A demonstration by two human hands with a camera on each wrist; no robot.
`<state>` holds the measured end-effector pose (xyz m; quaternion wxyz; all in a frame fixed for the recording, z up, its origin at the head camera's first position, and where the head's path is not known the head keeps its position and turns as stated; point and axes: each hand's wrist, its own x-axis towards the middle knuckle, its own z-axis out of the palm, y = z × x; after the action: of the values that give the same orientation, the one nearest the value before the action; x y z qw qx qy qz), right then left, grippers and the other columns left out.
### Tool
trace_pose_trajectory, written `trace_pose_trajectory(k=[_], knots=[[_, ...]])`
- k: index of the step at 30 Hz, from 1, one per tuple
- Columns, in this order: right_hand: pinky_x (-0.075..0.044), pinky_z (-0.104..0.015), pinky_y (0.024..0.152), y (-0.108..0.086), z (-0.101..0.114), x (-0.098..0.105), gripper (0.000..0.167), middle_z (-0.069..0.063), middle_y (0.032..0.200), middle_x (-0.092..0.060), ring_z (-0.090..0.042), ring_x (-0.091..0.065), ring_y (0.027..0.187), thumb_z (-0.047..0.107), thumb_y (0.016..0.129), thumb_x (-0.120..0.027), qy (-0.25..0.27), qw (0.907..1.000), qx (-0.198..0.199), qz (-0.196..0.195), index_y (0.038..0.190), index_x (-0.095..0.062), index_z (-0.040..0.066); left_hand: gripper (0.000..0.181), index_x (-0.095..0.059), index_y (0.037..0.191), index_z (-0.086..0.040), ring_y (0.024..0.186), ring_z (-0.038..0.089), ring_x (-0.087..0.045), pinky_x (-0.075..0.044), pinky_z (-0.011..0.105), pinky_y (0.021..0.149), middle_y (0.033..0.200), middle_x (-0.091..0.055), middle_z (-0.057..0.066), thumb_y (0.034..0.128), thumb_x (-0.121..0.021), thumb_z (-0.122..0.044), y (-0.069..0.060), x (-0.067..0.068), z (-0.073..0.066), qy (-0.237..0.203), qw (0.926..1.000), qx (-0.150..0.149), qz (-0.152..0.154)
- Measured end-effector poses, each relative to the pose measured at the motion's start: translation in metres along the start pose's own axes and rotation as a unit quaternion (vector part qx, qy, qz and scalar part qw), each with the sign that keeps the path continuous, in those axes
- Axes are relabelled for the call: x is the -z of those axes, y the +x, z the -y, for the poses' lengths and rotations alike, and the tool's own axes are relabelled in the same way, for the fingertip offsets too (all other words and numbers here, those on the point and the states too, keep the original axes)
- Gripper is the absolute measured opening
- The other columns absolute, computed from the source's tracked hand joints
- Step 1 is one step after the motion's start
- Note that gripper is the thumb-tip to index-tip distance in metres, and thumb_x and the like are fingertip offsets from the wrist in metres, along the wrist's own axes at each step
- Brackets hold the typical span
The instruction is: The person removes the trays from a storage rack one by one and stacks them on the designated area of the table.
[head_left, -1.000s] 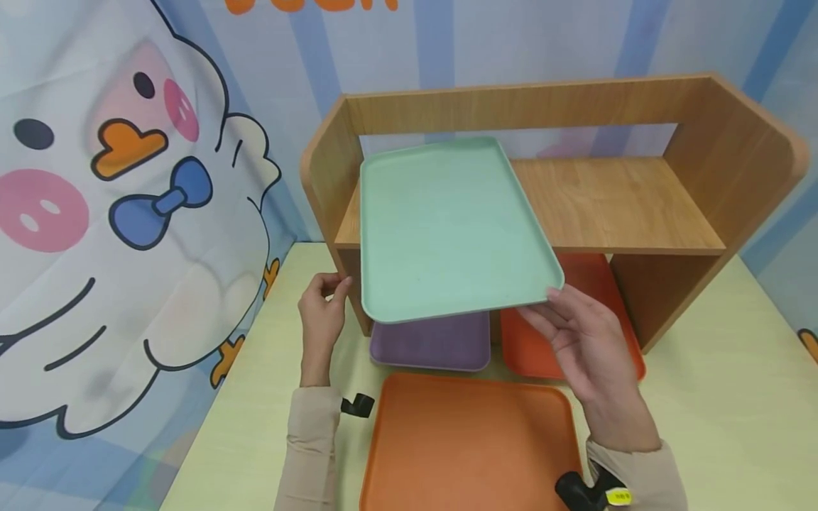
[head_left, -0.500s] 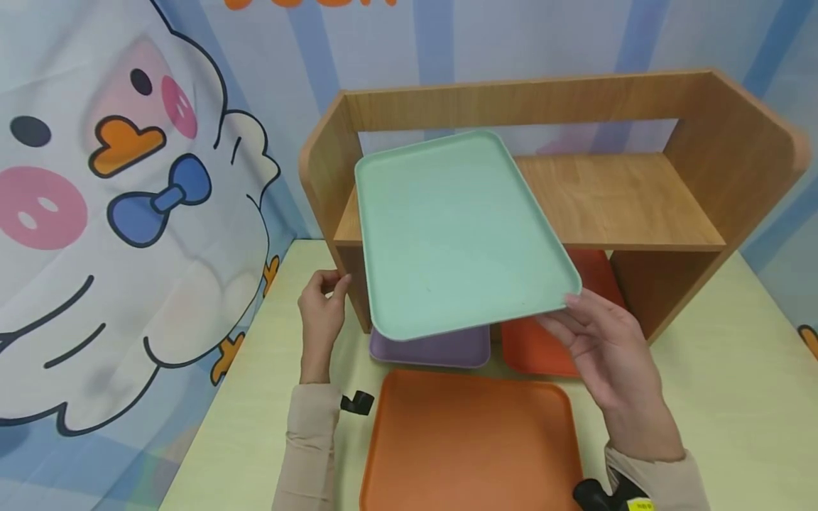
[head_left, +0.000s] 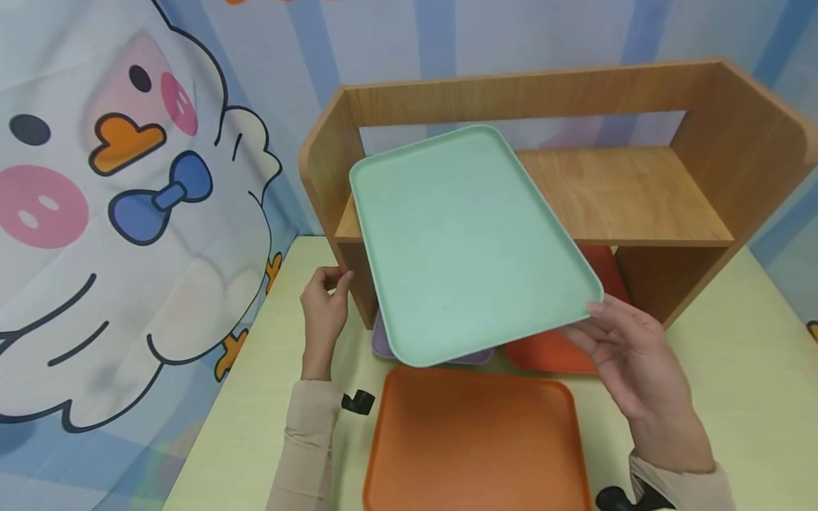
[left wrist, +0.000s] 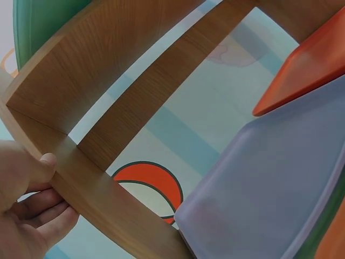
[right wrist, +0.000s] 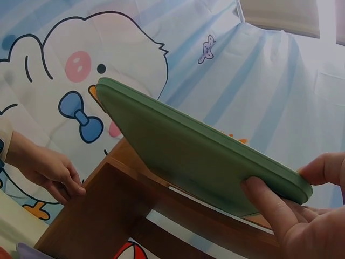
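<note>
Head view: the green tray (head_left: 476,245) hides more of the purple tray (head_left: 381,343) than a second ago, its near right corner pinched in the right hand (head_left: 648,372); the left hand (head_left: 324,309) grips the wooden shelf (head_left: 633,191).

The mint-green tray (head_left: 473,241) looks like smooth, mostly matt plastic, as do the orange tray (head_left: 476,440), red tray (head_left: 552,353) and purple tray (left wrist: 269,178) (a soft sheen on that one). Toward the far edge of the smooth, matt tabletop (head_left: 748,397) stands a grained, satin-finished wooden shelf (head_left: 626,195); past the far-left corner, the backdrop (head_left: 211,298) is creased cloth.
</note>
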<state>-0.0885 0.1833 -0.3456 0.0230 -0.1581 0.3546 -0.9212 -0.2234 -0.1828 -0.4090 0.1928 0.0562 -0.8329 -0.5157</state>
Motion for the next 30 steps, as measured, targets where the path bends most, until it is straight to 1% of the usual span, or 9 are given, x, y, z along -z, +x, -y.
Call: trace_pose_trajectory(k=[5,9,10,14,16,23,30], knots=[[-0.052,-0.042,0.092,-0.003,0.005,0.008,0.043,-0.02,0.115,-0.067,-0.028,-0.065,0.108,-0.01,0.099,-0.022,0.024,0.9994,0.0,0.023,0.121,-0.059,-0.011,0.024,-0.06,0.105,0.001,0.099,0.028,-0.062,-0.052,0.041,0.085,0.102,-0.065,0.016,0.0933,-0.063,-0.02,0.0,0.001,-0.002,0.003,0.9999,-0.01,-0.002],[-0.053,-0.041,0.091,-0.006,0.008,0.012,0.045,-0.021,0.114,-0.067,-0.029,-0.066,0.106,-0.011,0.099,-0.02,0.022,0.9993,0.006,0.028,0.121,-0.059,-0.011,0.025,-0.06,0.105,0.0,0.098,0.028,-0.062,-0.052,0.041,0.085,0.101,-0.065,0.016,0.0932,-0.063,-0.021,0.0,0.001,-0.002,0.006,0.9999,-0.011,-0.006],[-0.053,-0.041,0.09,-0.008,0.009,0.014,0.045,-0.021,0.114,-0.067,-0.029,-0.066,0.106,-0.011,0.099,-0.02,0.02,0.9994,0.01,0.026,0.121,-0.058,-0.012,0.025,-0.06,0.106,0.0,0.099,0.028,-0.062,-0.052,0.041,0.085,0.102,-0.065,0.016,0.0933,-0.062,-0.021,0.0,0.001,-0.002,0.008,0.9999,-0.009,-0.005],[-0.055,-0.04,0.086,-0.015,0.009,0.017,0.043,-0.021,0.113,-0.067,-0.028,-0.067,0.104,-0.01,0.099,-0.021,-0.008,0.9996,0.025,-0.003,0.121,-0.058,-0.012,0.025,-0.06,0.105,0.001,0.098,0.029,-0.063,-0.052,0.041,0.084,0.102,-0.065,0.016,0.0933,-0.062,-0.021,-0.003,0.002,0.0,0.009,0.9999,-0.006,-0.003],[-0.056,-0.039,0.084,-0.019,0.008,0.02,0.043,-0.021,0.112,-0.068,-0.027,-0.067,0.104,-0.01,0.1,-0.021,-0.01,0.9995,0.029,-0.011,0.12,-0.059,-0.012,0.025,-0.06,0.105,0.002,0.097,0.029,-0.063,-0.052,0.041,0.084,0.101,-0.065,0.017,0.0934,-0.062,-0.02,-0.005,0.002,0.001,0.011,0.9999,-0.009,-0.004],[-0.055,-0.042,0.085,-0.021,0.009,0.03,0.047,-0.025,0.114,-0.065,-0.03,-0.066,0.106,-0.01,0.1,-0.015,0.043,0.9983,0.031,0.024,0.12,-0.057,-0.016,0.025,-0.061,0.104,0.002,0.096,0.03,-0.064,-0.053,0.041,0.083,0.1,-0.066,0.018,0.0935,-0.062,-0.02,-0.007,0.002,0.002,0.013,0.9996,-0.023,-0.005],[-0.055,-0.042,0.084,-0.022,0.014,0.038,0.05,-0.025,0.112,-0.066,-0.03,-0.066,0.103,-0.009,0.099,-0.012,0.051,0.9975,0.041,0.027,0.117,-0.058,-0.016,0.025,-0.061,0.105,0.003,0.097,0.031,-0.064,-0.054,0.041,0.083,0.1,-0.066,0.019,0.0935,-0.062,-0.02,-0.006,0.0,0.0,0.013,0.9997,-0.021,-0.003]])
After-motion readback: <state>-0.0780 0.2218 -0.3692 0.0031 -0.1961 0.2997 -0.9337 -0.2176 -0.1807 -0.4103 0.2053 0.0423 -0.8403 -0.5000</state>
